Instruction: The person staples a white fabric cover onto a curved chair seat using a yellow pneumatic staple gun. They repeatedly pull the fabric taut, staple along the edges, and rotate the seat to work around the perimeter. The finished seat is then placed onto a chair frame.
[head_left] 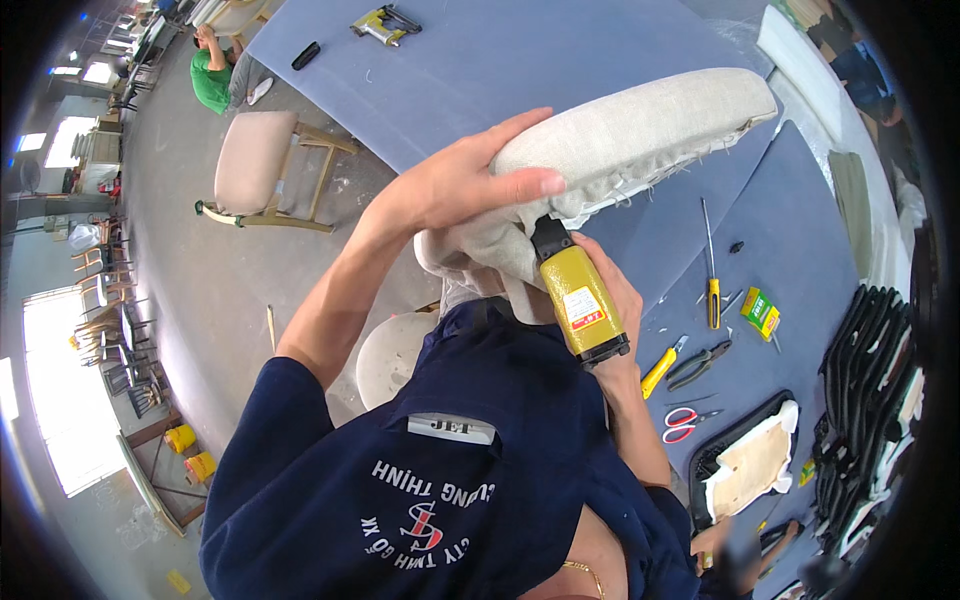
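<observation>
Both hands work: left hand [455, 185] grips tight the beige upholstered seat cushion [640, 130], right hand [610, 290] is closed around the yellow staple gun [578, 295].

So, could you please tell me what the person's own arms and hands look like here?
Both forearms are bare, with no gloves, watch or rings visible on the left hand or the right hand. Short dark navy sleeves of a work shirt with white and red printing end above the elbows.

Grey concrete floor [200, 270], bright windows [60, 400] at left, wooden chair [265, 165] standing near blue-grey worktable [520, 50]
</observation>
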